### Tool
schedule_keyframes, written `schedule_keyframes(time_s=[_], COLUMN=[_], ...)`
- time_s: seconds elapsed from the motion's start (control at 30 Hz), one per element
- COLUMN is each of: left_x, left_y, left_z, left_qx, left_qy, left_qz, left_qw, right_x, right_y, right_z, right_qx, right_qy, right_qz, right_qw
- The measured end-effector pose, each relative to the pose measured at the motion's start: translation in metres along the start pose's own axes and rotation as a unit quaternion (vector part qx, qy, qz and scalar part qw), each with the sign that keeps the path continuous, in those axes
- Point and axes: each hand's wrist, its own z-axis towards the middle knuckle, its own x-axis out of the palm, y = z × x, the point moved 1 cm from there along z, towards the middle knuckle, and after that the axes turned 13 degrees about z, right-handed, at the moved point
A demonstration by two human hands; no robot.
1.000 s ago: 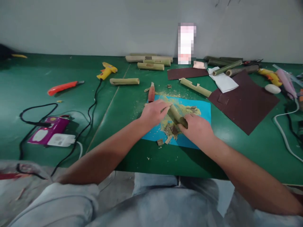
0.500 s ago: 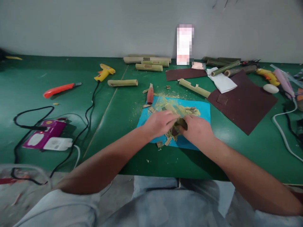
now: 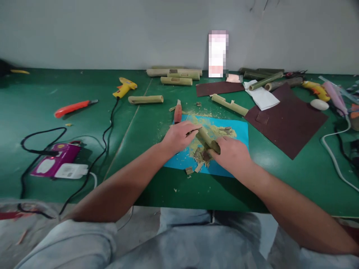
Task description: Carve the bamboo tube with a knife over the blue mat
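Note:
A pale green bamboo tube (image 3: pixel 206 137) slants over a blue sheet (image 3: pixel 239 130), its open end towards me. My right hand (image 3: pixel 232 151) is closed around the near end of this tube. At the tube's far end, my left hand (image 3: pixel 179 137) has its fingers pressed together and touching the bamboo; anything between them is hidden. Shavings and bark chips (image 3: pixel 200 154) lie on the sheet under the tube, with pale dust around them. Just beyond my left hand is a red-handled blade tool (image 3: pixel 177 113).
Several cut bamboo tubes (image 3: pixel 176 81) lie towards the wall. An orange knife (image 3: pixel 74 108), a yellow glue gun (image 3: pixel 123 88) and a purple power strip (image 3: pixel 56 160) with cables are at left. Brown sandpaper-like sheets (image 3: pixel 291 127) and a white egg-shaped object (image 3: pixel 319 104) are at right.
My left hand has slid away from my right hand, left and towards the tube's far end, uncovering more of the bamboo. My right hand keeps its hold on the near end.

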Motion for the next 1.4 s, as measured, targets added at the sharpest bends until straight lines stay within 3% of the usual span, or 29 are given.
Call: schedule_keyframes(time_s=[0.23, 1.4], left_x=[-0.0065, -0.0048], left_y=[0.0028, 0.0021], left_z=[-0.0013, -0.0025], left_qx=[0.016, 0.002], left_qy=[0.002, 0.001], left_qz=[-0.016, -0.038], left_qw=[1.0, 0.999], right_x=[0.0017, 0.0], right_y=[0.0001, 0.002], right_z=[0.0004, 0.0001], right_qx=[-0.004, 0.005], right_qy=[-0.008, 0.006], right_qz=[0.0, -0.008], right_qw=[1.0, 1.0])
